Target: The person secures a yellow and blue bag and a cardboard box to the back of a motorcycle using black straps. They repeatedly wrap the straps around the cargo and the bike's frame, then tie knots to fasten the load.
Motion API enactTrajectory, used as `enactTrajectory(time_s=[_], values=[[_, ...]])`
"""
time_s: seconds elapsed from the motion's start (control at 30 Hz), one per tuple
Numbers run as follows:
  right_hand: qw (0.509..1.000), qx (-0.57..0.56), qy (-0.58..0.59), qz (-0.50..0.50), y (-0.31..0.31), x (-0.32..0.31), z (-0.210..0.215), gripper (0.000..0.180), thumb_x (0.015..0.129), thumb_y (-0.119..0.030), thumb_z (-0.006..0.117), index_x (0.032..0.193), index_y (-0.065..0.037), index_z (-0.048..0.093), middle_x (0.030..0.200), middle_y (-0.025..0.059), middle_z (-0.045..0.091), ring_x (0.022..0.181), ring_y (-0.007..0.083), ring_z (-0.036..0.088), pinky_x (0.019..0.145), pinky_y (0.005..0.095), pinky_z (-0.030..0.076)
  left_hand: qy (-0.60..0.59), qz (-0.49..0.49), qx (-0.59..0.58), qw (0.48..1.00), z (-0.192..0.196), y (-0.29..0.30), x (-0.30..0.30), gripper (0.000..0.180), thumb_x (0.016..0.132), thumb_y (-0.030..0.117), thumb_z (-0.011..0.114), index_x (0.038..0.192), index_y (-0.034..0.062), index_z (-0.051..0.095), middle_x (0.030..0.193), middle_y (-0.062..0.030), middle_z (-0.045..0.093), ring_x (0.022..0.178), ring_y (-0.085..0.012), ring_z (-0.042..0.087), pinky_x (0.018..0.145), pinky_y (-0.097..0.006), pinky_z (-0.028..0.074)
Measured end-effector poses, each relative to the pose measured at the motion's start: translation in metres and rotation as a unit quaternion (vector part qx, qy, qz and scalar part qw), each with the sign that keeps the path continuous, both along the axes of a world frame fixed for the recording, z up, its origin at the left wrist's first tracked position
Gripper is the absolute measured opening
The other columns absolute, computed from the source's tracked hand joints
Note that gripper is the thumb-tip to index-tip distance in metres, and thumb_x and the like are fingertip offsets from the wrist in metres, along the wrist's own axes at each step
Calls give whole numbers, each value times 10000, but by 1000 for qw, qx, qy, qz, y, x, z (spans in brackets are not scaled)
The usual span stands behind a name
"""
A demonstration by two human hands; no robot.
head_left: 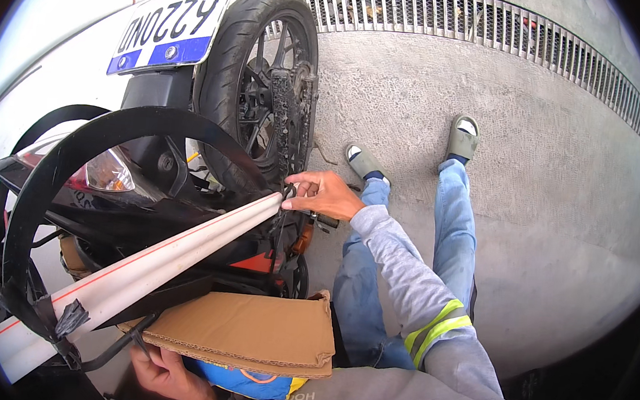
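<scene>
Two white plastic pipes (172, 263), one with a thin red line, lie slantwise across the back of a black motorcycle. At their far end my right hand (328, 195) is closed, its thumb and fingers pinching a thin black strap (278, 238) that hangs down the bike's side. Low in the view, my left hand (167, 376) has its fingers curled at a black strap (143, 330) by the edge of a folded cardboard sheet (242, 325). Some of those fingers are hidden by the cardboard. Grey-black tape (72, 317) is wrapped around the pipes near a black hoop (30, 207).
The rear wheel (258, 82) and a licence plate (172, 23) stand ahead. A blue and yellow bag (238, 380) lies under the cardboard. A metal drain grating (455, 15) crosses the concrete floor (548, 165). My sandalled feet stand to the right of the wheel.
</scene>
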State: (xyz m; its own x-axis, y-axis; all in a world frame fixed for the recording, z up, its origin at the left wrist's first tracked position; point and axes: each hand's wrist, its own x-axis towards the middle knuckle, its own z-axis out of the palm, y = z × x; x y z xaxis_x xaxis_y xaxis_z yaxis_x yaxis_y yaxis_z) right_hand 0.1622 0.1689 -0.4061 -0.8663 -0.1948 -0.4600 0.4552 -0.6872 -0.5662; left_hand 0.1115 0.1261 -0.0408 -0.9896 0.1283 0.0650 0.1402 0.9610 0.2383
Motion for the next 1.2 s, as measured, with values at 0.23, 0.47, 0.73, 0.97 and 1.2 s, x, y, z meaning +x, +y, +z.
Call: enactTrajectory(time_s=[0.23,0.47,0.73,0.97,1.2], values=[[995,75,37,-44,-6,-20,-5,253,874,-240,710,973,-11,753,759,78,711,673,103,630,639,264,500,-19,-2,26,999,2,3,1,337,928,101,611,752,95,324,761,22,365,699,-65,345,679,-218,326],[996,0,-53,-78,-11,-4,7,202,877,-175,703,971,-1,745,719,65,696,641,89,617,580,242,467,-28,11,35,999,0,7,3,298,925,134,620,766,82,373,763,24,391,701,-62,362,689,-226,343],[980,95,-145,-97,-13,28,49,250,896,-215,692,1006,7,731,744,67,697,652,77,596,592,252,470,-35,-7,87,996,-3,7,0,366,906,103,649,732,112,326,739,27,377,707,-61,345,694,-223,317],[995,-76,-44,-44,30,75,123,695,1014,-572,304,1221,7,626,1154,113,663,1111,213,591,994,349,423,-21,3,36,999,0,4,-5,408,849,97,728,647,65,374,609,26,337,615,-96,330,566,-278,274],[965,16,-125,-230,-2,135,211,706,1006,-513,406,1475,7,310,1464,193,409,1356,301,391,1131,395,283,12,-66,54,996,-3,1,-12,377,784,122,772,634,52,433,551,-23,426,503,-185,388,515,-356,322]])
